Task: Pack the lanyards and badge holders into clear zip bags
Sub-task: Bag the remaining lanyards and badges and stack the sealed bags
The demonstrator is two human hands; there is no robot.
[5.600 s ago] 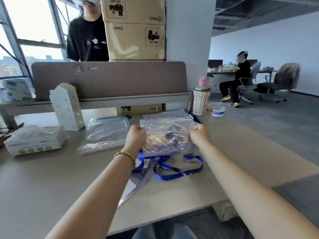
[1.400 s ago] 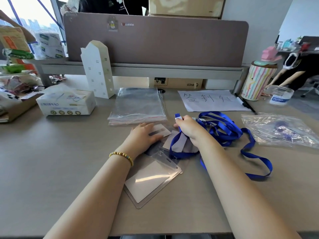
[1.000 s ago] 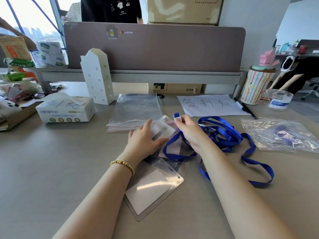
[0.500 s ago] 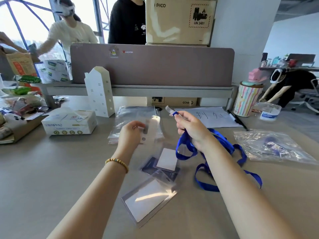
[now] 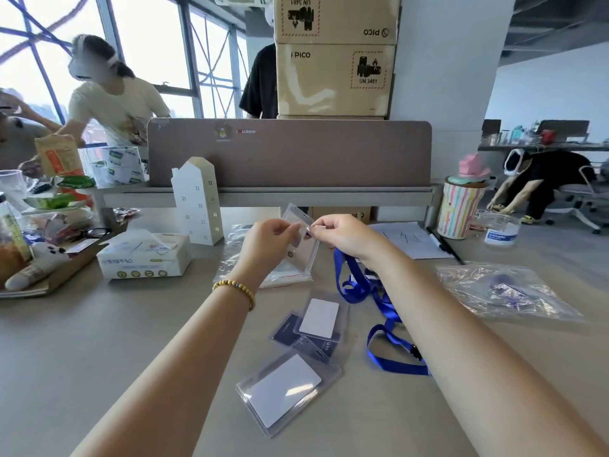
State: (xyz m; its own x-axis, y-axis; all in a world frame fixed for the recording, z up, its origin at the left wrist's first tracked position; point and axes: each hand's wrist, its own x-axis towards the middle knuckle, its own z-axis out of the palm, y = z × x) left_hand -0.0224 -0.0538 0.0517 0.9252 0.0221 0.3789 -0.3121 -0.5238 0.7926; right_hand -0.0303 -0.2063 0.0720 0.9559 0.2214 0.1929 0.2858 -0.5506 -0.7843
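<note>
1. Head view: both hands are raised above the desk (image 5: pixel 82 341), meeting at a clear badge holder (image 5: pixel 301 240).
2. Left hand (image 5: pixel 267 247) pinches the holder by its left edge; the holder hangs upright, transparent, with a slot at its top.
3. Right hand (image 5: pixel 346 237) pinches the end of a blue lanyard (image 5: pixel 369 291) right at the holder's top; the strap drops from the hand and loops on the desk to the right.
4. Three more holders lie flat on the desk below the hands: a large one with a white card (image 5: pixel 286 390), a small one with a white card (image 5: pixel 321 318), and a dark one (image 5: pixel 304 341) partly under it.
5. Stack of empty zip bags (image 5: pixel 283 275) lies behind the hands.
6. Filled zip bag (image 5: pixel 504 291) lies at the right, with something blue inside.
</note>
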